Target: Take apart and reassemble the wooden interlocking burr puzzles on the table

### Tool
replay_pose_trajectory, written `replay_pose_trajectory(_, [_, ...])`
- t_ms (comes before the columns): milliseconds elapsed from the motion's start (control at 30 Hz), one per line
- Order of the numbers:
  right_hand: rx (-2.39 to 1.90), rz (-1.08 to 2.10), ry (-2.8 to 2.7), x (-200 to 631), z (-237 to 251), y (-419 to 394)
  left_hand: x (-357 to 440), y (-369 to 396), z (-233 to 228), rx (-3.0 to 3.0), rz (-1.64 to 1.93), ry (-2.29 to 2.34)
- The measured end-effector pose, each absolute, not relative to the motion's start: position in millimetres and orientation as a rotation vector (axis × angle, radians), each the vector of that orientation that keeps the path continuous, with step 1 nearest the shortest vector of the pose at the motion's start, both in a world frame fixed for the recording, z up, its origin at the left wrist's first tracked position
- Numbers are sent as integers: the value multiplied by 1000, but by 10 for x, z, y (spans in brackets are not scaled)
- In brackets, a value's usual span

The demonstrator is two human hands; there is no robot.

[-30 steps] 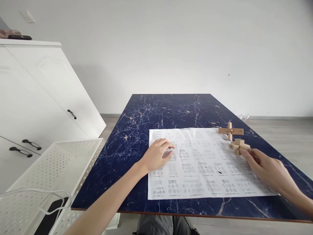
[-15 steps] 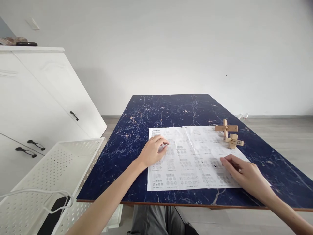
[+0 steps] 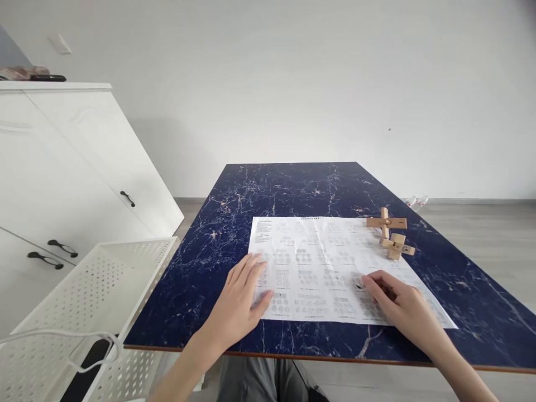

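A large white printed sheet (image 3: 310, 268) with rows of small diagrams lies slightly creased on the table. My left hand (image 3: 240, 293) rests flat over its left edge, fingers stretched out and thumb apart. On the right part of the sheet sits my right hand (image 3: 400, 298), its thumb and index finger brought together and the other fingers curled under. Whatever it may pinch is hidden. Close to those fingertips is a small dark mark (image 3: 359, 286) on the paper. Two wooden cross-shaped puzzles stand near the sheet's upper right corner, one plain-looking (image 3: 386, 223) and one marked G (image 3: 397, 247).
The table (image 3: 285, 190) has a dark blue marbled top. To the left are a white perforated bin (image 3: 146, 290) with a white cable (image 3: 54, 333), and a white cabinet (image 3: 84, 151) with black handles. A pale wall (image 3: 293, 84) rises behind the table.
My left hand has moved down and left along the sheet's edge, its fingers straighter. The sheet has shifted a little to the left. My right hand has moved slightly left too.
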State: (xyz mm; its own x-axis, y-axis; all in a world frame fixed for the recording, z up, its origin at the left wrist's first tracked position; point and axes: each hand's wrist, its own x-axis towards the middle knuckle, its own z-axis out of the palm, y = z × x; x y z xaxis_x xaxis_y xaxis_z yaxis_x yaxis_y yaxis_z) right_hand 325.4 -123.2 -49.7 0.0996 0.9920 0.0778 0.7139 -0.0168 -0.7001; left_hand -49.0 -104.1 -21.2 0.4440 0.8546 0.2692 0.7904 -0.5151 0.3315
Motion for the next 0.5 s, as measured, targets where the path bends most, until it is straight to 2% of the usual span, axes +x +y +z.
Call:
replay_pose_trajectory(267, [-1775,583,-1556,3218,-451,-1293,-585,-1117,-231,2245,749,1708])
replay_pose_trajectory(500, [-1818,574,-1519,3156,-404,-1347,-564,-1171,-167,2143,707,1780])
